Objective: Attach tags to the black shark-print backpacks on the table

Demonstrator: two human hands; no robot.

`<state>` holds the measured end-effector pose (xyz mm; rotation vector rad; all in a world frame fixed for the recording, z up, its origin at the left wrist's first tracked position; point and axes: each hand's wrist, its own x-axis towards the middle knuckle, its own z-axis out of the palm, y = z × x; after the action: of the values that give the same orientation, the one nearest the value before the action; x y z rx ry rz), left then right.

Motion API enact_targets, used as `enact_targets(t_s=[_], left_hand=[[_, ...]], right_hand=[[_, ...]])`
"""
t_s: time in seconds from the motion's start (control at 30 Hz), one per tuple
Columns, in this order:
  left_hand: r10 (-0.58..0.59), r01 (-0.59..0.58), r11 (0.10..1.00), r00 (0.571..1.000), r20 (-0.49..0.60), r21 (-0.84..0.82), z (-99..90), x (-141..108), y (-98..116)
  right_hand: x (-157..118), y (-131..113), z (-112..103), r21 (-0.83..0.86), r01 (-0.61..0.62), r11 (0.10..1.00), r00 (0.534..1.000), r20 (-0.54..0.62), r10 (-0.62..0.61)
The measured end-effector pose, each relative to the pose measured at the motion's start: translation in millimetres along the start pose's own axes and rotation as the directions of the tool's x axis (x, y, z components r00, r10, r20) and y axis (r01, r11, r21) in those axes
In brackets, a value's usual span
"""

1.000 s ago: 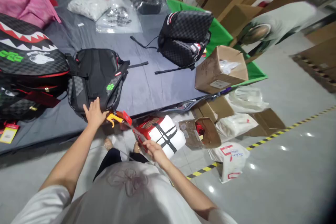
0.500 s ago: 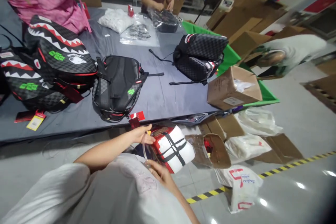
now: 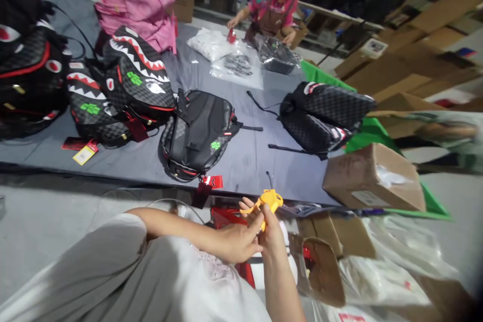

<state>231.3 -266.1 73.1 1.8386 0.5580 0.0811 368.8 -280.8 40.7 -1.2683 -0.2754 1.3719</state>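
Observation:
A small yellow-orange object (image 3: 270, 202) with a loop and a strap is held up near the table's front edge. My right hand (image 3: 272, 226) is closed on it from below. Just left of it, my left hand (image 3: 238, 240) reaches across to my right hand, its fingers against that hand; whether it also grips part of the yellow object is unclear. Beneath both hands is a red and white item (image 3: 257, 269), largely hidden. A black backpack (image 3: 199, 133) lies on its front on the grey table (image 3: 124, 161), with a red tag (image 3: 213, 181) hanging from it.
Shark-mouth backpacks (image 3: 139, 73) and a pink bag (image 3: 139, 5) stand at the left. Another checkered backpack (image 3: 324, 115) and a cardboard box (image 3: 372, 176) are at the right. Across the table stands a person (image 3: 273, 10). Open boxes (image 3: 324, 271) and plastic bags (image 3: 385, 274) lie below.
Both hands have come together above the red and white item, and the yellow object is now raised in view. The camera view has shifted left. The person across the table has spread their arms.

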Motion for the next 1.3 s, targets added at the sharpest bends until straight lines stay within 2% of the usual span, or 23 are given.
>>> enact_targets(t_s=[0.07,0.13,0.2,0.23,0.27,0.33,0.4,0.5,0.6,0.63,0.67,0.73,0.77,0.8,0.83,0.87,1.0,1.03,1.07,1.1,1.17,1.2,1.3], left_hand=[[0.079,-0.073,0.995,0.994,-0.077,0.072,-32.6,0,-8],[0.082,-0.037,0.987,0.952,-0.295,0.155,-80.0,9,-23],[-0.024,0.154,0.971,0.821,-0.570,0.181,-132.3,26,-46],[-0.110,0.352,0.910,0.714,-0.691,0.219,-155.5,38,-61],[-0.214,0.529,0.821,0.636,-0.741,0.216,-174.1,50,-77],[-0.380,0.710,0.665,0.587,-0.715,0.230,-192.2,75,-106],[-0.470,0.758,0.604,0.588,-0.658,0.245,-183.3,94,-125],[-0.492,0.768,0.592,0.585,-0.645,0.245,-138.7,109,-124],[-0.438,0.747,0.605,0.601,-0.669,0.275,-99.3,106,-102],[-0.408,0.755,0.595,0.578,-0.707,0.274,-93.0,102,-95],[-0.379,0.788,0.561,0.517,-0.768,0.253,-90.1,96,-89],[-0.351,0.896,0.425,0.295,-0.889,0.129,-90.7,81,-88],[-0.350,0.936,0.348,0.179,-0.920,0.049,-91.9,73,-91],[-0.360,0.958,0.285,0.087,-0.929,-0.021,-92.5,65,-97],[-0.380,0.966,0.251,0.032,-0.924,-0.069,-92.2,58,-103],[-0.404,0.960,0.264,0.020,-0.915,-0.095,-90.9,53,-109],[-0.398,0.863,0.488,0.091,-0.913,-0.127,-86.1,36,-121],[-0.404,0.833,0.536,0.109,-0.908,-0.139,-86.9,33,-121],[-0.424,0.811,0.565,0.127,-0.897,-0.152,-88.8,30,-120],[-0.452,0.800,0.576,0.142,-0.881,-0.166,-91.4,27,-120],[-0.509,0.801,0.563,0.145,-0.848,-0.201,-96.5,29,-119],[-0.533,0.816,0.536,0.127,-0.837,-0.218,-98.0,32,-120],[-0.557,0.855,0.449,0.040,-0.830,-0.260,-96.1,54,-123]], right_hand=[[7,-11,4,-0.008,-0.042,0.999,0.999,0.010,0.042],[11,-21,-7,-0.033,-0.030,0.999,0.999,-0.012,0.030],[14,-31,-25,-0.061,-0.059,0.996,0.998,-0.021,0.058],[17,-36,-34,-0.080,-0.103,0.991,0.995,-0.018,0.102],[21,-42,-41,-0.101,-0.154,0.983,0.988,-0.013,0.153],[35,-57,-52,-0.158,-0.216,0.964,0.976,0.004,0.219],[57,-77,-57,-0.233,-0.189,0.954,0.976,0.061,0.209],[100,-117,-56,-0.376,-0.065,0.924,0.958,0.236,0.164],[146,-157,-47,-0.552,0.124,0.825,0.871,0.458,0.176],[161,-167,-42,-0.606,0.210,0.767,0.831,0.524,0.187],[175,-175,-34,-0.652,0.305,0.694,0.789,0.581,0.199],[201,-185,-15,-0.708,0.489,0.510,0.714,0.661,0.233],[213,-188,-2,-0.720,0.561,0.407,0.688,0.680,0.255],[224,-190,12,-0.725,0.616,0.309,0.671,0.688,0.276],[234,-193,27,-0.727,0.649,0.225,0.667,0.686,0.292],[242,-195,43,-0.728,0.669,0.152,0.671,0.679,0.298],[257,-194,95,-0.732,0.662,-0.159,0.748,0.634,0.199],[256,-189,102,-0.721,0.653,-0.231,0.757,0.622,0.201],[253,-183,107,-0.697,0.666,-0.266,0.746,0.612,0.263],[250,-177,110,-0.669,0.698,-0.256,0.710,0.599,0.370],[244,-164,111,-0.648,0.743,-0.166,0.619,0.572,0.538],[243,-161,112,-0.656,0.742,-0.136,0.606,0.570,0.554],[248,-160,118,-0.695,0.708,-0.126,0.650,0.571,0.501]])
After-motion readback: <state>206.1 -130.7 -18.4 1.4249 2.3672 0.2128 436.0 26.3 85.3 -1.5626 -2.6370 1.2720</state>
